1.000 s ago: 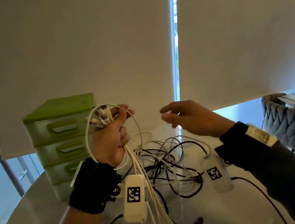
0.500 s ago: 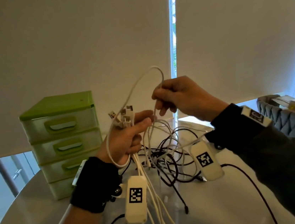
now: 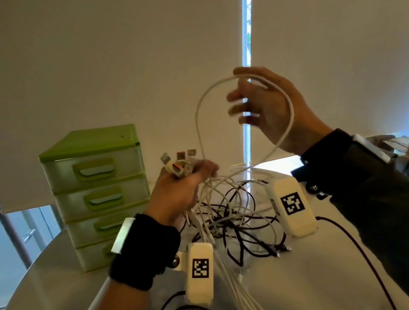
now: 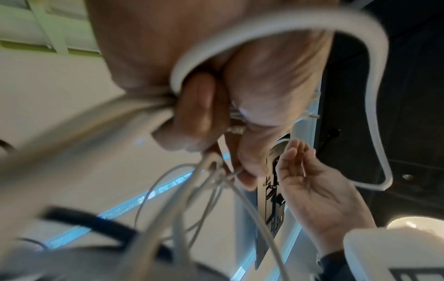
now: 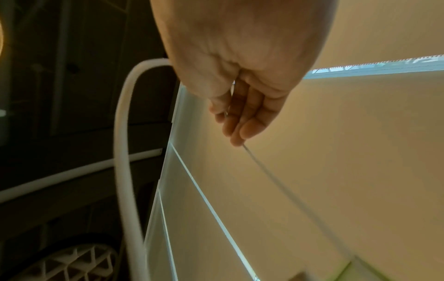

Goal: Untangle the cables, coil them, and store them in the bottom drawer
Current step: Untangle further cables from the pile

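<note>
The thin white cable loop [image 3: 242, 114] hangs over the open, straight-fingered right hand [image 3: 267, 111]. The left hand [image 3: 179, 191] grips the white plug bundle [image 3: 181, 162] above the table [image 3: 60, 288]. Keep the loop slack while drawing it free of the tangled black cables [image 3: 235, 228].

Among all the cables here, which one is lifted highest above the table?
The white cable looped over the open right hand. The other white cables are bunched in the left hand, and the black ones lie on the table.
</note>
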Demonstrator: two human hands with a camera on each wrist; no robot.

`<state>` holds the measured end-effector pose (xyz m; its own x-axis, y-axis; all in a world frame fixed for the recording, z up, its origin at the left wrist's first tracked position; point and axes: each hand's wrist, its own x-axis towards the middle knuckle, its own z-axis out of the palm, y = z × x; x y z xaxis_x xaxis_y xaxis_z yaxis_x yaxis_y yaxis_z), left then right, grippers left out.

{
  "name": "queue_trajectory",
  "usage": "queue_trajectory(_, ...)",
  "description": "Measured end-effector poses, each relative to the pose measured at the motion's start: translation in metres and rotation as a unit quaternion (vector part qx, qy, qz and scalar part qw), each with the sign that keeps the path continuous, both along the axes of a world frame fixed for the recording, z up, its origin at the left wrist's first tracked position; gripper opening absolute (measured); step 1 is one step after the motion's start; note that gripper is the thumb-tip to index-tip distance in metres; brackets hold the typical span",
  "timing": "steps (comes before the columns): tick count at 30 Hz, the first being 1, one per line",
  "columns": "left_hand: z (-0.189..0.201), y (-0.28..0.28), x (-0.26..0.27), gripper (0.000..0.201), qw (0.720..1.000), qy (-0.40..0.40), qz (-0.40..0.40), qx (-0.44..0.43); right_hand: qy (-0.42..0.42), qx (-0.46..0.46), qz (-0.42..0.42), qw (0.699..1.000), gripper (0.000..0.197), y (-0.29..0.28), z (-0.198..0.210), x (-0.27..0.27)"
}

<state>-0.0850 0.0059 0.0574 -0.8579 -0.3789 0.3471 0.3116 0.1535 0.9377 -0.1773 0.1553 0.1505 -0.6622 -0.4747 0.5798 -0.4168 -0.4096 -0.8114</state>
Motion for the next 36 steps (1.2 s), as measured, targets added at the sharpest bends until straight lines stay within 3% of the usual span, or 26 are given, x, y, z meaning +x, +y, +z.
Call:
queue_trajectory(2,0.004,-0.005,-0.001,0.015,0.996,0.032,0.005,0.081,0.03,0.18,0.011,0.983,0.03,0.006,-0.016,-0.001)
queue_trajectory(3,0.005,-0.006,-0.001,0.014,0.995,0.037,0.013,0.091,0.094,0.306,0.019,0.947,0.038,0.009,-0.028,0.0)
queue_trajectory(4,0.006,-0.006,-0.001,0.013,0.995,0.039,0.027,0.09,0.162,0.421,0.031,0.892,0.047,0.012,-0.04,0.002)
queue_trajectory(5,0.007,-0.005,0.0,0.012,0.994,0.043,0.037,0.09,0.208,0.499,0.044,0.84,0.057,0.014,-0.051,0.003)
queue_trajectory(6,0.008,-0.005,-0.001,0.012,0.994,0.048,0.041,0.09,0.226,0.528,0.05,0.817,0.063,0.015,-0.06,0.004)
queue_trajectory(7,0.008,-0.005,-0.001,0.015,0.993,0.054,0.045,0.093,0.221,0.525,0.046,0.821,0.062,0.017,-0.065,0.006)
queue_trajectory(10,0.01,-0.009,-0.001,0.014,0.988,0.072,0.069,0.117,0.158,0.457,0.036,0.874,0.059,0.026,-0.065,0.009)
queue_trajectory(12,0.012,-0.014,-0.001,0.016,0.986,0.077,0.067,0.133,0.143,0.44,0.059,0.885,0.063,0.032,-0.062,0.013)
queue_trajectory(14,0.012,-0.015,0.0,0.016,0.985,0.077,0.069,0.137,0.159,0.442,0.087,0.879,0.066,0.034,-0.064,0.019)
queue_trajectory(16,0.011,-0.016,0.0,0.016,0.983,0.074,0.073,0.151,0.183,0.454,0.063,0.87,0.065,0.032,-0.069,0.02)
queue_trajectory(20,0.015,-0.029,0.005,0.016,0.976,0.09,0.046,0.193,0.269,0.454,-0.092,0.844,0.015,0.035,-0.067,0.003)
queue_trajectory(23,0.017,-0.037,0.008,0.02,0.971,0.109,0.028,0.209,0.267,0.419,-0.226,0.838,0.013,0.046,-0.058,-0.026)
queue_trajectory(26,0.017,-0.036,0.008,0.021,0.972,0.117,0.039,0.201,0.244,0.397,-0.292,0.835,0.013,0.059,-0.055,-0.056)
queue_trajectory(29,0.017,-0.035,0.007,0.019,0.969,0.118,0.066,0.204,0.21,0.383,-0.317,0.842,0.017,0.071,-0.053,-0.074)
queue_trajectory(32,0.015,-0.033,0.004,0.017,0.97,0.11,0.075,0.203,0.192,0.449,-0.277,0.827,0.015,0.072,-0.054,-0.075)
queue_trajectory(36,0.008,-0.017,-0.004,0.021,0.982,0.077,0.076,0.156,0.155,0.33,-0.163,0.917,0.013,0.046,-0.044,-0.04)
